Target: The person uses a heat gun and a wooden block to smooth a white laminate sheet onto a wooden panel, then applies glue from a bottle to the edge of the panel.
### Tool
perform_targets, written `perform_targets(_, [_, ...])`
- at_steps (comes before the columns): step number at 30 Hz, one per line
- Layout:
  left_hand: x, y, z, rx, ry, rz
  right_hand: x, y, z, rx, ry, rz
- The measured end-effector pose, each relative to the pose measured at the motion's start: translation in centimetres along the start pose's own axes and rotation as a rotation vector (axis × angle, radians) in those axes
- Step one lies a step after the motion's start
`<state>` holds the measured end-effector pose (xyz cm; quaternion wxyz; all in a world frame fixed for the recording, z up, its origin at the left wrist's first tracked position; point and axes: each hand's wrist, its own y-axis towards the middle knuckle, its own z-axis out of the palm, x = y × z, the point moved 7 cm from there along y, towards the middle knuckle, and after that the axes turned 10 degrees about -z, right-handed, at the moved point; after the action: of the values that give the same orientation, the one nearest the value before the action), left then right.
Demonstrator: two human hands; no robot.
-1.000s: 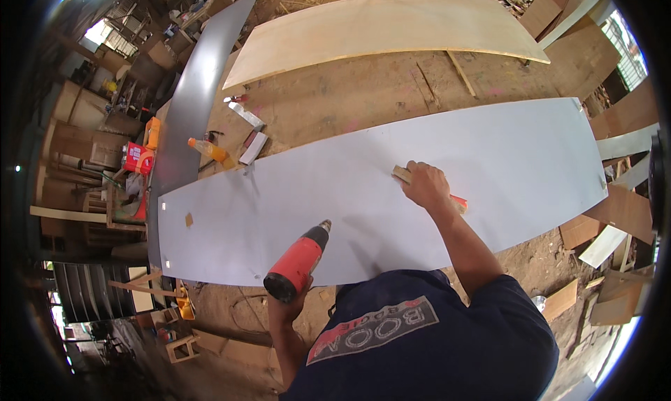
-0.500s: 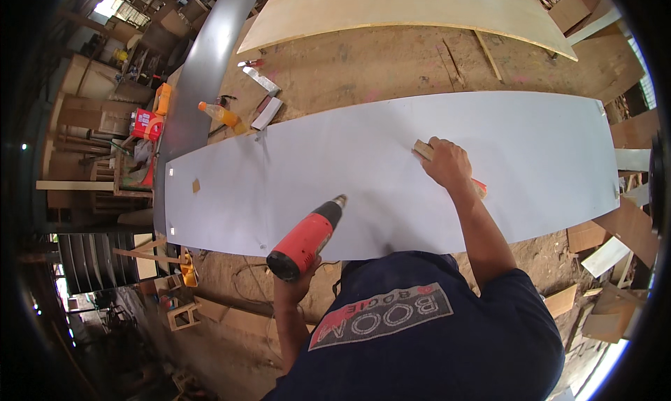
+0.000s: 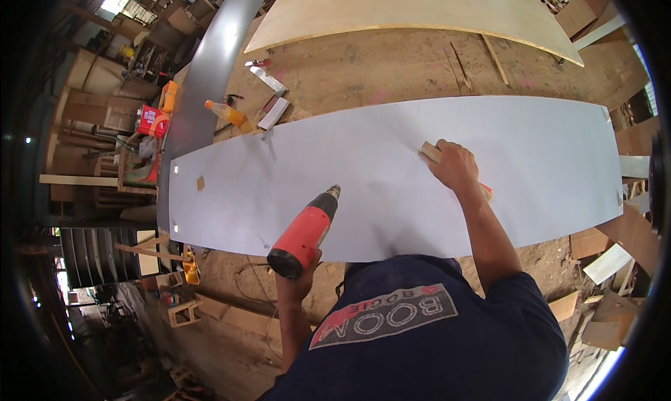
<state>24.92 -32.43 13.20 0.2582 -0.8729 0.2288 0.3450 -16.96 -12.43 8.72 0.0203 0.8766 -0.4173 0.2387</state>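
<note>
A long, pale grey-white panel (image 3: 363,156) lies flat in front of me. My left hand (image 3: 302,278) is closed round the handle of a red and black heat gun (image 3: 304,235), held over the near edge of the panel. Its metal nozzle points away from me, toward the panel's middle. On the right half of the panel, my right hand (image 3: 454,167) grips a tan, wood-like block (image 3: 430,151) against the surface. A reddish end sticks out behind the palm; the rest of the block is hidden under the hand.
A bottle of orange drink (image 3: 231,116) and a white-faced offcut (image 3: 273,113) lie beyond the panel's far edge. Behind them is a large plywood sheet (image 3: 419,9). A shiny grey sheet (image 3: 210,58) runs along the left. Wood scraps (image 3: 608,261) lie at the right.
The heat gun's nozzle has swung slightly left and away from me. My right hand stays in nearly the same place on the panel. The whole view has shifted a little.
</note>
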Motion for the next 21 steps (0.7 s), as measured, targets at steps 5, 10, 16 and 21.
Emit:
perform_targets(5, [1.6, 0.2, -0.1, 0.122, 0.022, -0.304, -0.2, 0.0, 0.0, -0.015, 0.001, -0.010])
perform_targets(10, [2.9, 0.5, -0.9, 0.011, -0.026, -0.139, 0.1, 0.0, -0.1, 0.001, -0.005, -0.009])
perform_targets(16, [2.3, 0.2, -1.2, 0.009, -0.013, -0.115, -0.1, 0.0, 0.1, 0.024, -0.008, -0.009])
perform_targets(21, [4.1, -0.9, -3.1, -0.014, 0.013, -0.229, -1.9, 1.2, -1.7, -0.204, 0.202, -0.087])
